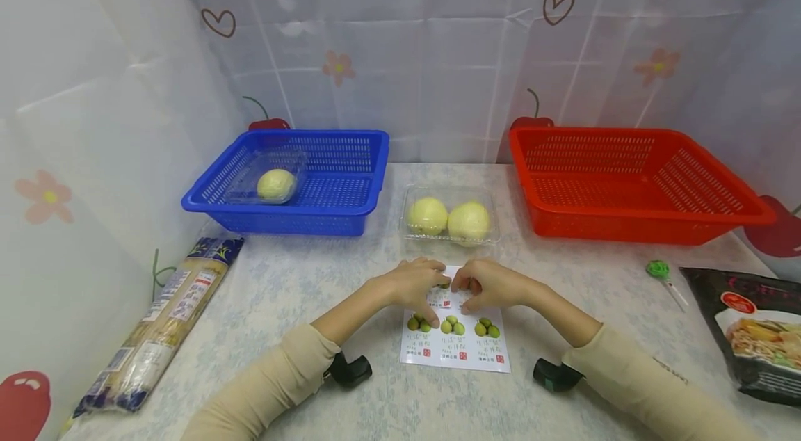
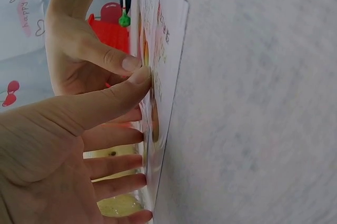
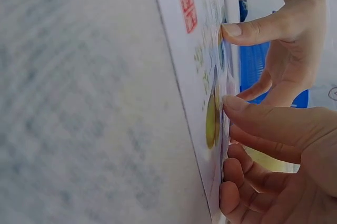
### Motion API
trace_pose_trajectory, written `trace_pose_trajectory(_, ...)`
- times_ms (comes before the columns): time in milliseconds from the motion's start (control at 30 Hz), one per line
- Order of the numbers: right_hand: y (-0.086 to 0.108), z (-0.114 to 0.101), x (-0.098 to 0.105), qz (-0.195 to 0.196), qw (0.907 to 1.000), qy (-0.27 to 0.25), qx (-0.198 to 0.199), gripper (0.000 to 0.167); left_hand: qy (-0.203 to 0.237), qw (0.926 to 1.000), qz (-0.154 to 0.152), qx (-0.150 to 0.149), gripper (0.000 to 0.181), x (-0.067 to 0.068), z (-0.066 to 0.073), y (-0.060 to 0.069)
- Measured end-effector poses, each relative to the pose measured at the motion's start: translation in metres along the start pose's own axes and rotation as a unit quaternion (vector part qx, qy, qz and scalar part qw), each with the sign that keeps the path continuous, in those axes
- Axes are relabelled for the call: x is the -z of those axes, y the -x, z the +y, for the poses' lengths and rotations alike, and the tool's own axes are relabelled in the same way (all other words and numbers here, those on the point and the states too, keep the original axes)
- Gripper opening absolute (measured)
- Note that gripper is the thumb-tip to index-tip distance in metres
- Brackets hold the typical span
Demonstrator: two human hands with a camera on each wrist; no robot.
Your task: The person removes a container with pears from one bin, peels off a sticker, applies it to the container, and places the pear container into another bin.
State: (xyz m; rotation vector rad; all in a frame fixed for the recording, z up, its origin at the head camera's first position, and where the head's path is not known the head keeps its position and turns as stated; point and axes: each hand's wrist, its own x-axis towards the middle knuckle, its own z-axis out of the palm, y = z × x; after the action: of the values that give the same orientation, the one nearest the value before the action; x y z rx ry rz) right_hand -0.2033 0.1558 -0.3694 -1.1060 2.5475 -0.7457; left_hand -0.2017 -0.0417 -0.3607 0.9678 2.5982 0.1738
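Step in hand: judged to be work on a green-fruit printed paper label (image 1: 439, 298) of the white rectangular sheet (image 1: 453, 343), probably the loosening of its edge. Next move: judged to call for that edge to be raised by thumb and fingertip while the paper is kept flat.

Positions, left to right, sheet taken as landmark:

Well left of it, a long clear plastic pack with blue ends and pale sticks inside (image 1: 165, 323) is laid slantwise. Beyond it and to the left, a clear plastic tray with one round pale-yellow fruit (image 1: 275, 185) is held in a blue openwork plastic basket (image 1: 288, 210).

Its upper left part is covered by the left hand (image 1: 413, 284); fingers fairly straight, thumb set apart, tips touching the paper. Just beyond it, two round pale-yellow fruits (image 1: 469, 220) are boxed in clear plastic, touched by neither hand.

Its upper right part is covered by the right hand (image 1: 497, 284); fingers curled, thumb tip on the paper. Whether anything is pinched cannot be told.

Beyond and right, a red openwork plastic basket (image 1: 644, 218) is placed; nearer, a green-headed, white-sticked lollipop (image 1: 657, 268); farthest right, a glossy black food pack (image 1: 751, 326), partly cut off.
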Motion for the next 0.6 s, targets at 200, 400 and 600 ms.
trace_pose_trajectory(200,-0.0004,-0.0039,0.0002,-0.005,1.0000,-0.003,-0.002,0.026,0.005,1.0000,0.004,-0.002,0.072,0.0000,-0.0007,0.0006)
trace_pose_trajectory(400,-0.0013,-0.0042,0.0008,0.005,0.9994,0.026,-0.019,0.031,0.005,1.0000,0.005,0.000,0.074,-0.0011,-0.0018,0.0004)
trace_pose_trajectory(600,-0.0037,-0.0006,0.0027,0.017,0.9958,0.068,-0.060,0.038,-0.003,1.0000,0.003,-0.004,0.073,-0.0005,-0.0017,0.0002)
